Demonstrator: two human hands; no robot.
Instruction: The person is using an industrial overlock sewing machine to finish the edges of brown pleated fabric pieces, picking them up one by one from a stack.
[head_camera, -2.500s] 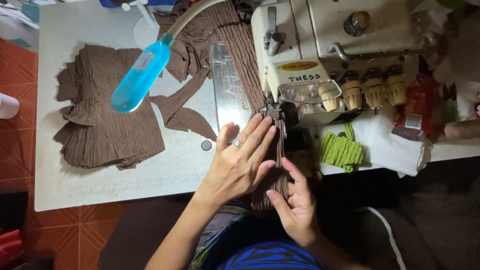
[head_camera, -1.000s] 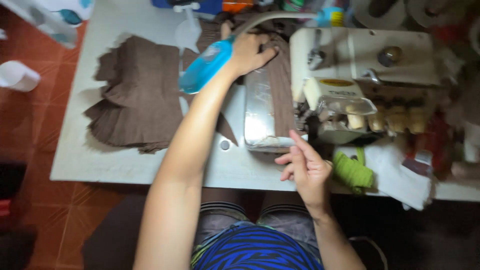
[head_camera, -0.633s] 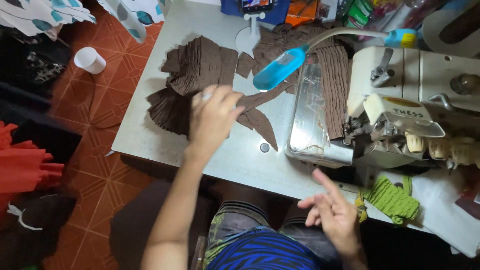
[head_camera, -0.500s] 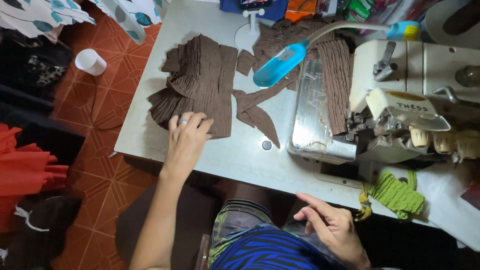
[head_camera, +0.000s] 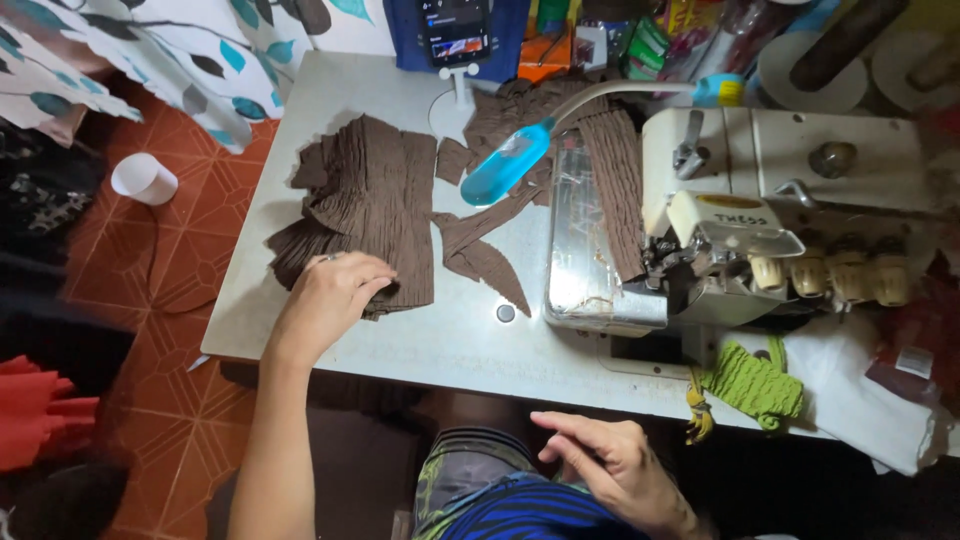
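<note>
Left hand (head_camera: 335, 290) rests palm down on the near edge of a stack of brown pleated fabric pieces (head_camera: 365, 215), fingers curled onto the cloth at its lower corner; whether the fingers pinch a piece or only press on it cannot be told from this view. A ring shows on one finger. The stack lies on the left part of the white work table (head_camera: 440, 345), fanned out, with several layers showing at its left side.

Right hand (head_camera: 610, 465) is off the table, low in the picture above the person's lap, fingers loosely spread and grasping nothing.

Just right of the stack, loose brown fabric strips (head_camera: 485, 250) lie flat on the table, reaching toward the sewing machine (head_camera: 740, 235). A further brown pleated piece (head_camera: 615, 190) lies draped along the machine's left side beside its metal bed plate (head_camera: 585, 250). A blue lamp head (head_camera: 505, 165) on a bent gooseneck hangs over the table between the stack and the machine. A green knitted cloth (head_camera: 755, 385) hangs at the table's front edge below the machine, with a white cloth (head_camera: 865, 405) just to its right. A white cup (head_camera: 143, 179) stands on the red tiled floor (head_camera: 180, 410), well apart from the table's left edge.
</note>
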